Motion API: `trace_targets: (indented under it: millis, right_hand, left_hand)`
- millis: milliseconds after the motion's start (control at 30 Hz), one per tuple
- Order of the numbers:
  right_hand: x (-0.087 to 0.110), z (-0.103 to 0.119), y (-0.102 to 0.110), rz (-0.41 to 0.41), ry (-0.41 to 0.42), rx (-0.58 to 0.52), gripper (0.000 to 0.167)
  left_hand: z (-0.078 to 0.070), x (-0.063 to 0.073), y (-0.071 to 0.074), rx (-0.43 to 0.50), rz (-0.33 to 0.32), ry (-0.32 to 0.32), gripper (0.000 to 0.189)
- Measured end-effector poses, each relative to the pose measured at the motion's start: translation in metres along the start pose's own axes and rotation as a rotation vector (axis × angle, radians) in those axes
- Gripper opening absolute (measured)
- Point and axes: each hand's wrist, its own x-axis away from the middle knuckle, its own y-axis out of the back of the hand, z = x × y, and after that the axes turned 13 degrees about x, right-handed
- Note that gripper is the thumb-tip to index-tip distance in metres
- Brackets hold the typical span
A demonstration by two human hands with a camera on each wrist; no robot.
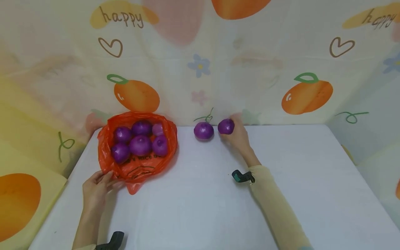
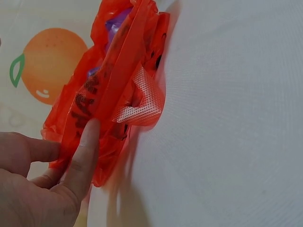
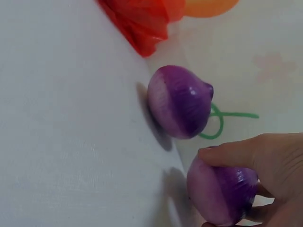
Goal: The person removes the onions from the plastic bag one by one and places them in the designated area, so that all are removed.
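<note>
My right hand [image 1: 238,137] grips a purple onion [image 1: 226,126] near the back edge of the table. In the right wrist view the thumb and fingers wrap this held onion [image 3: 222,189], and its shadow falls on the tabletop. Just left of it, a second onion [image 1: 203,131] sits on the table, apart from the hand. A red plastic bag [image 1: 134,170] lies spread at the left with several purple onions [image 1: 140,145] inside. At its front left rim, my left hand [image 1: 97,187] pinches the bag's edge. The left wrist view shows thumb and fingers at the red plastic [image 2: 87,137].
The white table [image 1: 193,201] reaches back to a wall cloth [image 1: 262,90] printed with oranges, hearts and flowers. Black wrist straps [image 1: 243,176] show at both forearms.
</note>
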Motion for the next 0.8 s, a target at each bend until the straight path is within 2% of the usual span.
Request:
trace_targets:
  millis: [233, 533, 667, 800]
  right_hand:
    - [-0.003, -0.013, -0.005, 0.020, 0.009, -0.055, 0.071]
    - [-0.004, -0.016, -0.001, 0.031, 0.054, -0.063, 0.073]
    - [-0.004, -0.014, 0.002, 0.063, 0.054, -0.026, 0.075]
    - [-0.004, -0.006, 0.001, 0.082, 0.033, 0.060, 0.080]
  left_hand:
    - [0.001, -0.001, -0.003, -0.050, -0.010, -0.011, 0.050]
    - [0.003, -0.002, -0.004, -0.046, 0.000, -0.008, 0.051]
    - [0.004, -0.001, -0.004, -0.028, 0.000, -0.004, 0.052]
    - [0.005, 0.000, -0.003, 0.051, 0.005, -0.016, 0.043]
